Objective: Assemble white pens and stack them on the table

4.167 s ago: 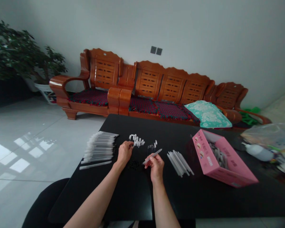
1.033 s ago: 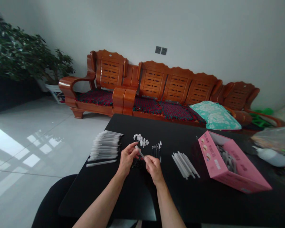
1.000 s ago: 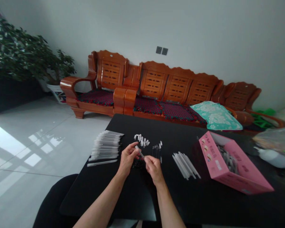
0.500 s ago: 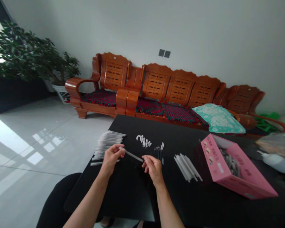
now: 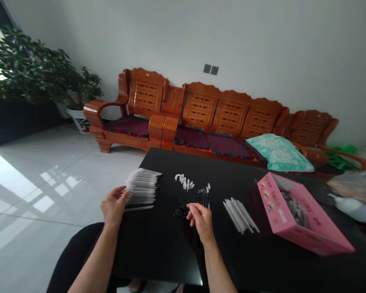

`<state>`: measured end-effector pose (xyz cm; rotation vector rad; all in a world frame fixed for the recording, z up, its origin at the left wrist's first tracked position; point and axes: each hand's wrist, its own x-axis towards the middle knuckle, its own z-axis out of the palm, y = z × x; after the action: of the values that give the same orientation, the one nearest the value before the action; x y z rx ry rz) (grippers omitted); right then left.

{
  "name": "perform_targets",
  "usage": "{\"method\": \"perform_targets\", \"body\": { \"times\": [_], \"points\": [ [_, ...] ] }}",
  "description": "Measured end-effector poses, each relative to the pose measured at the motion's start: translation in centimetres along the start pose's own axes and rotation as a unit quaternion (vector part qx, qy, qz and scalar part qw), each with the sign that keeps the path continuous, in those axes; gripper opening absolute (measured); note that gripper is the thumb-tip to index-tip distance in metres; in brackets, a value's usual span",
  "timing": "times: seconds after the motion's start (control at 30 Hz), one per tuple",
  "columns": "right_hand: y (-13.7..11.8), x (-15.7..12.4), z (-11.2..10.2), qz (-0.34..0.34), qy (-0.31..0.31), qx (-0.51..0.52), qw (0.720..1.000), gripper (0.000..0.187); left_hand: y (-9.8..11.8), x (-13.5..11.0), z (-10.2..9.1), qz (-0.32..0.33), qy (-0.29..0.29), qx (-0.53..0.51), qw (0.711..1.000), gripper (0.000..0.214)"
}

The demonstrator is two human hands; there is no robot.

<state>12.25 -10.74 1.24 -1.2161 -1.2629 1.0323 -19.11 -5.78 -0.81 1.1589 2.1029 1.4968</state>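
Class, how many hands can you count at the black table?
2. The left hand touches the pen stack; the right hand is beside small black pieces. No others show.

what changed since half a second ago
The left hand carried the white pen leftward to the pen stack; the right hand let go of it and sits by the black bits. White caps, loose tubes and pink box stayed put.

We find bare black table (image 5: 158,252) open near us, while the pen stack (image 5: 142,187), small black parts (image 5: 181,211), white tubes (image 5: 240,209) and pink box (image 5: 295,228) crowd farther out.
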Motion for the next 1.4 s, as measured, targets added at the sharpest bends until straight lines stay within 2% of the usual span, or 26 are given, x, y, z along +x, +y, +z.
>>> {"method": "perform_targets", "body": {
  "times": [0.13, 0.33, 0.47, 0.53, 0.57, 0.63, 0.7, 0.77, 0.9, 1.03, 1.1, 1.13, 1.23, 1.27, 1.33, 1.4],
  "points": [
    [-0.1, -0.1, -0.5, -0.001, 0.006, -0.004, 1.0, 0.032, 0.3, 0.1, -0.3, 0.003, -0.013, 0.094, 0.995, 0.045],
    [0.1, -0.5, -1.5, 0.0, 0.034, -0.027, 0.999, 0.033, -0.3, 0.2, -0.1, 0.03, 0.022, 0.121, 0.992, 0.043],
    [0.5, 0.0, -4.4, 0.002, 0.103, -0.138, 0.985, 0.035, -0.9, 0.3, 0.0, 0.032, 0.019, 0.123, 0.992, 0.043],
    [0.7, 0.2, -6.7, 0.005, 0.157, -0.264, 0.952, 0.032, -0.9, 0.3, 0.0, 0.034, 0.018, 0.124, 0.991, 0.042],
    [0.8, 0.3, -8.0, 0.006, 0.183, -0.339, 0.923, 0.028, -0.8, 0.3, -0.1, 0.037, 0.022, 0.124, 0.991, 0.042],
    [1.1, 0.4, -10.3, 0.039, 0.221, -0.486, 0.845, 0.022, -0.4, 0.2, -0.2, 0.05, 0.039, 0.122, 0.991, 0.041],
    [1.6, 0.3, -12.3, 0.085, 0.228, -0.574, 0.782, 0.018, 0.4, -0.2, -0.3, 0.07, 0.059, 0.113, 0.989, 0.04],
    [2.4, 0.1, -13.6, 0.096, 0.217, -0.612, 0.755, 0.014, 1.5, -0.7, -0.2, 0.091, 0.071, 0.094, 0.989, 0.039],
    [3.8, 0.0, -14.6, 0.062, 0.214, -0.634, 0.74, 0.008, 3.9, -1.9, 0.5, 0.129, 0.059, 0.051, 0.989, 0.035],
    [3.5, 0.5, -14.5, 0.055, 0.201, -0.629, 0.749, 0.01, 6.1, -3.5, 2.1, 0.151, 0.009, 0.024, 0.988, 0.031],
    [2.7, 0.8, -13.9, 0.065, 0.197, -0.59, 0.78, 0.012, 6.9, -4.8, 3.1, 0.163, -0.031, 0.004, 0.986, 0.03],
    [2.3, 0.9, -13.5, 0.075, 0.195, -0.549, 0.81, 0.014, 7.2, -5.5, 3.7, 0.169, -0.053, -0.01, 0.984, 0.029],
    [1.4, 1.0, -11.7, 0.115, 0.182, -0.309, 0.926, 0.014, 7.9, -7.8, 5.6, 0.182, -0.131, -0.041, 0.974, 0.026],
    [1.2, 0.9, -10.9, 0.129, 0.187, -0.205, 0.952, 0.017, 8.0, -8.6, 6.3, 0.186, -0.157, -0.052, 0.968, 0.026],
    [1.4, 0.8, -9.2, 0.136, 0.194, -0.058, 0.97, 0.018, 8.4, -10.1, 7.7, 0.199, -0.221, -0.062, 0.953, 0.025],
    [1.8, 0.7, -7.8, 0.118, 0.223, 0.004, 0.968, 0.017, 8.9, -11.5, 9.1, 0.206, -0.272, -0.052, 0.939, 0.022]
  ]
}}
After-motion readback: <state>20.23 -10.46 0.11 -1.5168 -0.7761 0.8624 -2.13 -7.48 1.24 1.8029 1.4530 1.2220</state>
